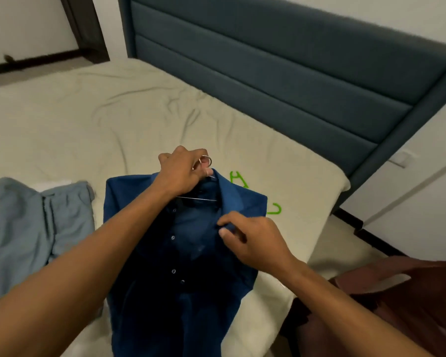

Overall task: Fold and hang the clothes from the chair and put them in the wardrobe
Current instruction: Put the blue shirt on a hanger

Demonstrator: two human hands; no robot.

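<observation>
Far left, on the bed (88, 104): a pale blue garment (34, 222) lies crumpled, not yet folded or hung.

Centre: the dark blue shirt (180, 266) lies face up near the bed's near edge, buttons visible down the placket, with a thin wire hanger (201, 199) inside the collar. The left hand (183, 171) grasps the hanger's hook at the collar top, fingers curled round it.

Right of centre: the right hand (250, 235) pinches the shirt's front edge just below the collar between thumb and fingers (likely closing or straightening the placket; judgement only).

Just beyond the shirt's right shoulder: a green plastic hanger (252, 194), partly hidden under the shirt. Lower right: a brown garment (397, 300), apparently the next item.

Risks: the wire is thin, so an uneven lift by the hook could let a shoulder slide off. The shirt overlaps the green hanger and may drag it off the bed. An unfastened collar would let the shirt slip in transit to the wardrobe (not in view).
</observation>
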